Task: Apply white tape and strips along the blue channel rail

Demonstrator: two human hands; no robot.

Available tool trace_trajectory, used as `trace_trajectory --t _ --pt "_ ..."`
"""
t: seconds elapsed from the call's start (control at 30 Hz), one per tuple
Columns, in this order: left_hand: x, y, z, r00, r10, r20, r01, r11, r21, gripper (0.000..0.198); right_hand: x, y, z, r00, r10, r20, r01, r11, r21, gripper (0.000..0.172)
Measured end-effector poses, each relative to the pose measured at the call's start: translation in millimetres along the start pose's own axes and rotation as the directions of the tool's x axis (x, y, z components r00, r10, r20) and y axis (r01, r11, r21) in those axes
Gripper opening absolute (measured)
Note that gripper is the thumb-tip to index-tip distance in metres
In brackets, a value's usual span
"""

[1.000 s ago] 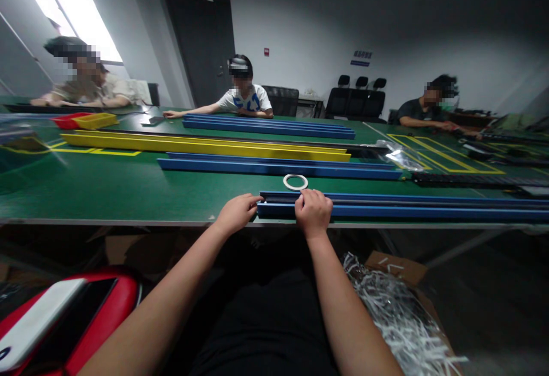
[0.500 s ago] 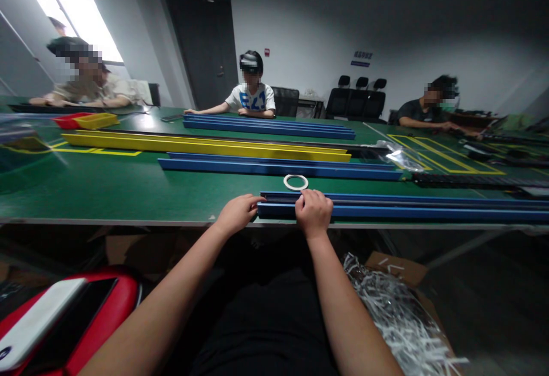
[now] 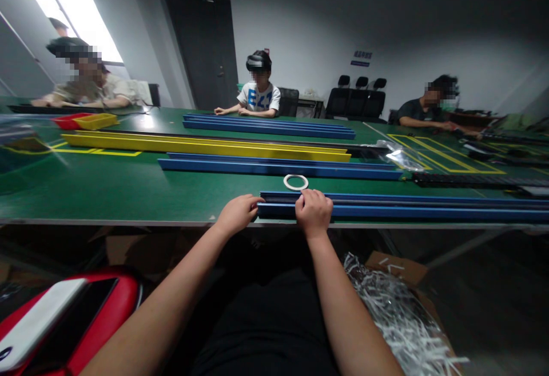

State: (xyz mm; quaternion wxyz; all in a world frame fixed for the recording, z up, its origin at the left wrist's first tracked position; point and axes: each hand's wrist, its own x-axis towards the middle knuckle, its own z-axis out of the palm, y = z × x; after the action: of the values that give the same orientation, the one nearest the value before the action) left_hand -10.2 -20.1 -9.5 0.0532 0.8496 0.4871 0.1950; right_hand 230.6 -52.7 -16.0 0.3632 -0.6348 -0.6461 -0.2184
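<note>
A long blue channel-shaped rail (image 3: 412,211) lies along the table's front edge and runs off to the right. At its left end, my left hand (image 3: 238,215) has its fingers closed on the tip, with the thumb side reaching into the groove. My right hand (image 3: 314,211) is wrapped over the rail a short way further right, knuckles up. Just behind my right hand, a white tape roll (image 3: 295,182) lies flat on the table. Both hands' fingertips are partly hidden.
Beyond the tape roll lie another blue rail (image 3: 278,168), yellow rails (image 3: 206,146) and a further blue stack (image 3: 266,126). Red (image 3: 64,120) and yellow trays (image 3: 98,121) stand at left. Below the table are a red seat (image 3: 107,307) and a box of shredded paper (image 3: 398,307). Several people sit around the table.
My hands and the rail have stayed in place. The person across the table has shifted slightly to the right and drawn an outstretched arm in.
</note>
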Motion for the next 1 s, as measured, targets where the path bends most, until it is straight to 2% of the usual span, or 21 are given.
trace_trajectory --t 0.43,0.8,1.0 --pt "0.9 -0.4 2.3 1.0 -0.026 -0.001 0.026 0.999 0.037 0.04 0.6 0.5 -1.5 1.0 -0.009 0.003 0.009 1.0 0.003 0.028" --pt "1.6 -0.8 0.5 0.999 0.011 0.047 -0.013 0.999 0.04 0.039 0.1 1.1 -0.5 1.0 -0.005 0.0 0.005 1.0 0.006 0.028" --pt "2.2 1.8 -2.3 0.998 -0.009 0.069 0.006 0.999 0.042 0.04 0.4 1.2 -0.6 1.0 -0.009 0.008 0.009 1.0 -0.004 0.029"
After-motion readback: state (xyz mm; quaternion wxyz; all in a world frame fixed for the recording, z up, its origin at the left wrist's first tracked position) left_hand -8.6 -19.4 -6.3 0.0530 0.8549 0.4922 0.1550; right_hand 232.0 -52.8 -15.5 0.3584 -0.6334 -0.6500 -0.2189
